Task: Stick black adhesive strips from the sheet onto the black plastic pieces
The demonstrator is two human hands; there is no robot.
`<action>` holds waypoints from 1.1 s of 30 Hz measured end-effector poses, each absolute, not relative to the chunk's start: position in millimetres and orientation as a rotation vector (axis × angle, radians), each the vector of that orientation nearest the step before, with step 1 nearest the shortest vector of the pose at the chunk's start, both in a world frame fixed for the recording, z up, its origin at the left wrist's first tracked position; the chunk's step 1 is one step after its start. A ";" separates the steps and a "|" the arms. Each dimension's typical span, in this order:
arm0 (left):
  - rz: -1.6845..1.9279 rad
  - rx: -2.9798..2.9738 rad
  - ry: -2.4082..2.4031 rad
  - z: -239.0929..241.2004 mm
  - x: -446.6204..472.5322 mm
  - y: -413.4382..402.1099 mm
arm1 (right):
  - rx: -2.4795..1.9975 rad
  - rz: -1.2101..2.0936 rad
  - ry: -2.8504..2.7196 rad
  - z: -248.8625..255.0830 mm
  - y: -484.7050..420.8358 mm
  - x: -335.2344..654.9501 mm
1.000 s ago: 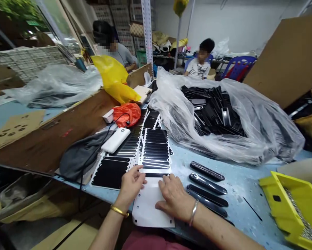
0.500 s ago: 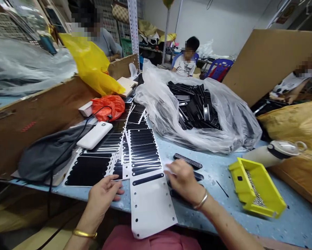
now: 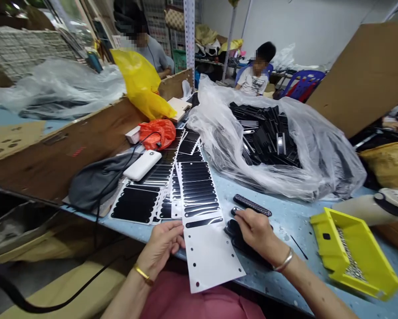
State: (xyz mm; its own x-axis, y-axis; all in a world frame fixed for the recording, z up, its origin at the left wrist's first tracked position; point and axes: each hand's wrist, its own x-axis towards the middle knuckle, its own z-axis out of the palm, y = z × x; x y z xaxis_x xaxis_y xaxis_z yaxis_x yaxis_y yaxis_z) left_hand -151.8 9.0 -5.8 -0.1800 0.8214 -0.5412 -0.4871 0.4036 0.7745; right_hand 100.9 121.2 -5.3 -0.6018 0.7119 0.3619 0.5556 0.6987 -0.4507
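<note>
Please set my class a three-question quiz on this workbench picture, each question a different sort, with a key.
1. Multiple choice: which thing are the fingers of the right hand at?
A) a red bag
B) a black handle
C) a white bottle

2. True or false: small metal pieces lie inside the yellow bin.

3. Fill the gap: the left hand is at the edge of a white, holed ____.

Key: 1. B. 2. True. 3. sheet.

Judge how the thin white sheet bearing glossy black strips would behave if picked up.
The white sheet would likely be floppy, as it looks paper-thin; its near end overhangs the blue table, so it may sag there. Its glossy black strips might feel slippery.
</note>
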 end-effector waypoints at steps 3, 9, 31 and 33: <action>1.274 0.317 1.272 -6.6 -141.3 13.1 | -0.764 0.611 -2.475 -1.5 97.6 71.2; 1.298 0.344 1.308 -11.5 -132.4 17.9 | -0.914 0.835 -2.387 -4.7 82.2 24.4; 0.936 1.362 2.489 -6.3 -218.8 32.7 | -1.008 1.387 -1.060 70.9 135.7 161.5; 1.083 1.340 2.423 8.2 -192.0 42.2 | -0.976 1.366 -1.130 69.3 124.5 163.8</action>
